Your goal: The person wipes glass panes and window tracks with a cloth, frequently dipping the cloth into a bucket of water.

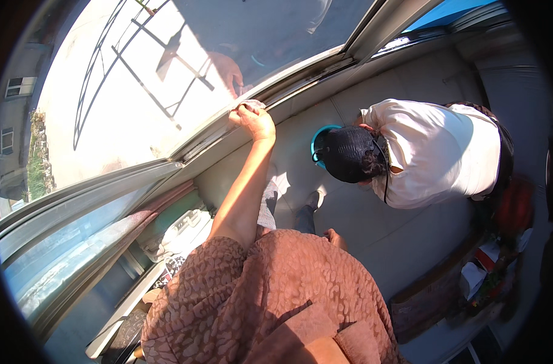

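Observation:
My left hand [253,122] grips a crumpled, light-coloured cloth [253,105] and presses it on the metal window track [222,132], close to the lower edge of the glass. The hand's reflection shows in the window pane [185,68]. My right hand [335,239] hangs low beside my body, partly hidden by my brown patterned clothing; whether it holds anything I cannot tell.
A person in a white shirt [436,150] bends over a turquoise bucket [319,141] on the tiled floor [372,232], to my right. Folded fabric and a white item [185,232] lie at the left under the window. Several things stand at the lower right.

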Demonstrator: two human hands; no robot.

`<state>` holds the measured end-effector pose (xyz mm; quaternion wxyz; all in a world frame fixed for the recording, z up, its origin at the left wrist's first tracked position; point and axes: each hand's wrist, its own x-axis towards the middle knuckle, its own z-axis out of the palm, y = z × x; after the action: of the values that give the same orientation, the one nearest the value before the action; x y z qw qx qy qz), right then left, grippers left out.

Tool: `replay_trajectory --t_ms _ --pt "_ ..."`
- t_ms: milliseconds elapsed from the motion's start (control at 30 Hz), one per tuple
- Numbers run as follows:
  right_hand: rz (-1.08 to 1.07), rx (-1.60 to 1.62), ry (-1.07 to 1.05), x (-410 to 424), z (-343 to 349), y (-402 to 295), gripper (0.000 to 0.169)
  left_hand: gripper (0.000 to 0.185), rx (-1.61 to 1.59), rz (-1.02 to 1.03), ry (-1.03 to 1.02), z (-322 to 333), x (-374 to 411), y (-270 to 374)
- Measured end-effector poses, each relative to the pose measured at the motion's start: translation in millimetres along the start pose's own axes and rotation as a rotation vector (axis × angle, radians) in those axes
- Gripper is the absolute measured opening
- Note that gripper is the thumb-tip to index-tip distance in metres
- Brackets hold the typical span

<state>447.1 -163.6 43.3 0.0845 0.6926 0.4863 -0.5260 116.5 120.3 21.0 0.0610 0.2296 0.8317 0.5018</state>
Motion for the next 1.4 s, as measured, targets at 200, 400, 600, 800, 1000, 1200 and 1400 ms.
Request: replay_trajectory --t_ms 200,400,600,800,1000,1200,1400 --pt "0.061 0.023 0.02 16 38 49 0.024 0.039 0.046 0.168 -0.241 53 -18 26" --pt "0.021 0.075 0.053 17 69 61 0.024 0.024 -0.095 0.383 -0.562 109 -16 60" --pt "0.085 0.123 0.105 4 76 40 0.026 0.02 0.164 1.066 -0.846 140 -2 112" --pt "0.125 0.12 0.063 5 72 25 0.033 0.025 0.222 1.164 -0.746 154 -2 91" --pt "0.054 0.216 0.083 7 58 13 0.031 0.031 0.574 1.18 -0.781 108 17 53" --pt "-0.022 0.206 0.034 33 61 62 0.029 0.044 0.737 1.322 -0.678 -20 48 -16" --pt "0.053 0.201 -0.049 80 50 130 0.031 0.039 0.836 1.143 -0.557 -143 67 -88"
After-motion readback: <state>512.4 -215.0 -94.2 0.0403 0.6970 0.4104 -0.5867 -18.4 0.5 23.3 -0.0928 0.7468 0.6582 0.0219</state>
